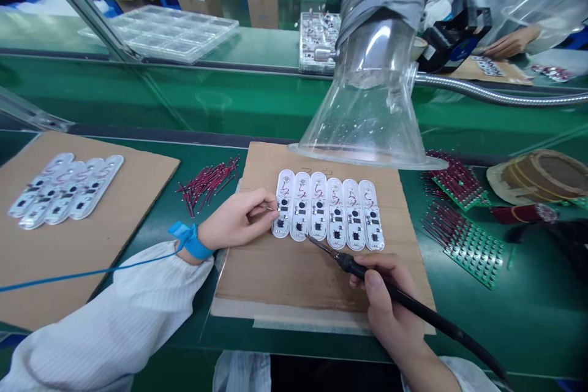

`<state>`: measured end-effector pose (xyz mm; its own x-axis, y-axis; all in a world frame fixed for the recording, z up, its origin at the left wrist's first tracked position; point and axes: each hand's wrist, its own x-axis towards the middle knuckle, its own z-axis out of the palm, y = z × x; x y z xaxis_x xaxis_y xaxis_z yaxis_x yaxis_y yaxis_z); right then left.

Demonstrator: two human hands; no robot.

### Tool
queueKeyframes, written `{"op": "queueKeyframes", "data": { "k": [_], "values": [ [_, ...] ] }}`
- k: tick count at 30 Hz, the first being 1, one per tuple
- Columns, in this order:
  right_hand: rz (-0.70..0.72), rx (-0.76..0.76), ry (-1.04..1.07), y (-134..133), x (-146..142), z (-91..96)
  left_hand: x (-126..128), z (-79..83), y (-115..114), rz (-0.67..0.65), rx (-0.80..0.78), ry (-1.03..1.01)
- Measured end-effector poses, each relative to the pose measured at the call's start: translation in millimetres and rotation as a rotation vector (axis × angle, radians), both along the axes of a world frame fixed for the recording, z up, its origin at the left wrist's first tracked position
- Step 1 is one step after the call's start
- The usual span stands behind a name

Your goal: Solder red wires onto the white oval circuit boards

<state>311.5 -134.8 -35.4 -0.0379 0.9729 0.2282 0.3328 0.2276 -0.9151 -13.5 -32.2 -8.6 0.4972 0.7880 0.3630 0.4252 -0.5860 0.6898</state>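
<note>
My right hand point(390, 294) is wrapped round the black handle of a soldering iron point(349, 263). Its metal tip points up and left, close to the lower ends of the boards in the row. Several white, round-ended circuit boards point(337, 214) with black chips and thin red wires stand side by side on a cardboard sheet point(285, 282). At the left end of that row, my left hand point(243, 217) is closed in a pinch by the edge of the first board. What the fingertips hold is too small to make out. A blue wrist strap point(197, 244) circles the left wrist.
A clear funnel hood point(367, 116) hangs over the boards' far side. Dark red wires point(209, 184) lie left of the cardboard; green boards point(478, 251) with wires and a tape roll point(537, 177) sit right. More white boards point(68, 190) rest far left. A co-worker's hand point(512, 43) shows behind.
</note>
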Motion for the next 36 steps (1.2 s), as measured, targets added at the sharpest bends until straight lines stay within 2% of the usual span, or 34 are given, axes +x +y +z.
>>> {"op": "queueKeyframes", "data": {
  "k": [29, 36],
  "values": [
    [0.107, -0.019, -0.070, 0.4, 3.9, -2.9, 0.0, 3.5, -0.5, -0.006, -0.034, 0.035],
    [0.126, 0.009, -0.066, 4.3, -0.3, 3.4, -1.5, 2.5, -1.1, 0.008, -0.080, 0.063]
  ]
}}
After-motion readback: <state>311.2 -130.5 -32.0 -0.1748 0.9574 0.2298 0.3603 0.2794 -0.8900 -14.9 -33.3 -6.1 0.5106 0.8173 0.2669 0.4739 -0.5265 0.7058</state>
